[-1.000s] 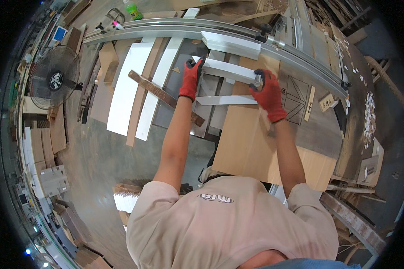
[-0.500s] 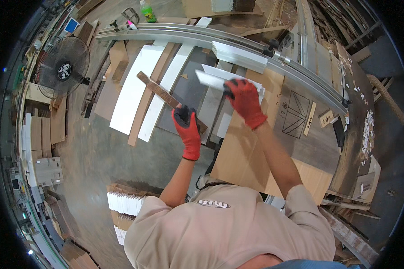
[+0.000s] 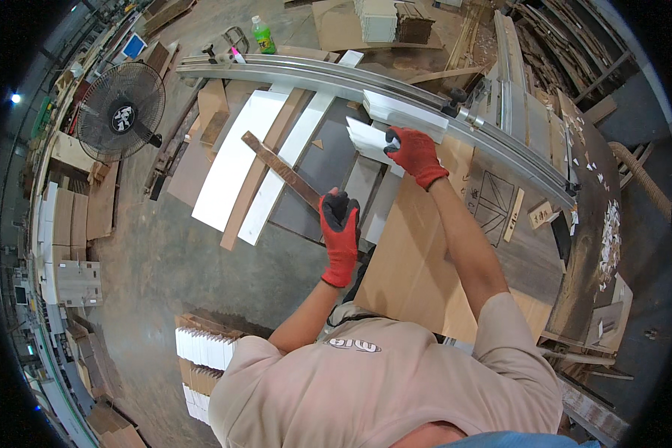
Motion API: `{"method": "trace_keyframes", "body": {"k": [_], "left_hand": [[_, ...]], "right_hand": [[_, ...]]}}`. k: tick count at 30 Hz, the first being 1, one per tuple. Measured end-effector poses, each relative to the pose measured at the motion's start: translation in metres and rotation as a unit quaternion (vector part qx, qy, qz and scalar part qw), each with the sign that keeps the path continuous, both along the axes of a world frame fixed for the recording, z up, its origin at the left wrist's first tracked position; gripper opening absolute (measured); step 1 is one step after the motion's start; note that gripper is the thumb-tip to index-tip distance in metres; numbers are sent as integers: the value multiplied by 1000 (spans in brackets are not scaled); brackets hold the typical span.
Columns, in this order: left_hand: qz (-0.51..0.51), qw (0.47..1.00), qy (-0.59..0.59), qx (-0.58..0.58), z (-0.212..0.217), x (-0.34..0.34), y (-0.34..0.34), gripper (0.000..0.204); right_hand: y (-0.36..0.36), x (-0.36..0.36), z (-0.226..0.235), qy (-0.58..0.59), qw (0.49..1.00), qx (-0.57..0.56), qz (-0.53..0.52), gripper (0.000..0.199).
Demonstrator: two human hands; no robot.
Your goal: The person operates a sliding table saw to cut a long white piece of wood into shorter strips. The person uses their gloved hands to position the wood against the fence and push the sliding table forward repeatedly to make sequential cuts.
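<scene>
My left hand (image 3: 340, 235), in a red glove with a black palm, has its fingers curled at the near end of a narrow brown wooden strip (image 3: 282, 169). The hand covers that end; the strip slants away to the far left, over the boards. In my right hand (image 3: 417, 155), gloved alike, is a short white board piece (image 3: 371, 140), gripped by its right end. Its left end sticks out over the grey panel (image 3: 328, 164). Whether it is one piece or several together I cannot tell. More white pieces (image 3: 399, 112) lie just beyond it.
Long white boards (image 3: 239, 157) and a brown plank (image 3: 265, 172) lie to the left. A metal rail (image 3: 313, 77) crosses the far side. A light wood panel (image 3: 411, 254) is under my right arm. A fan (image 3: 122, 112) and a green bottle (image 3: 263, 36) stand farther off.
The white piece in my right hand, blurred before, now shows sharply and is tilted differently. My left hand has shifted right, toward the strip's near end. The whole view has shifted slightly.
</scene>
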State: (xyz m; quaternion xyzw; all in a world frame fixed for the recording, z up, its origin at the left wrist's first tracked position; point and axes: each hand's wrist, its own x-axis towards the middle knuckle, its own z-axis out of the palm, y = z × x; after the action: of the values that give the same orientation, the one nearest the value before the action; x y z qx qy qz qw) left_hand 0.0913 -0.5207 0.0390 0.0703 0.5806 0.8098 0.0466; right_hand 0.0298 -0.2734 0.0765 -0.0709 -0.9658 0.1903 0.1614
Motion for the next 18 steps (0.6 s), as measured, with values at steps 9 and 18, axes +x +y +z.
{"method": "trace_keyframes", "body": {"k": [9,18], "left_hand": [[-193,974,13,118,123,-20,24,75],[-245,969,38,16,173,22,45,94]], "right_hand": [[-49,118,88,25,790,-610,58,21],[-64,200,108,59,761,-646,-9,20]]}}
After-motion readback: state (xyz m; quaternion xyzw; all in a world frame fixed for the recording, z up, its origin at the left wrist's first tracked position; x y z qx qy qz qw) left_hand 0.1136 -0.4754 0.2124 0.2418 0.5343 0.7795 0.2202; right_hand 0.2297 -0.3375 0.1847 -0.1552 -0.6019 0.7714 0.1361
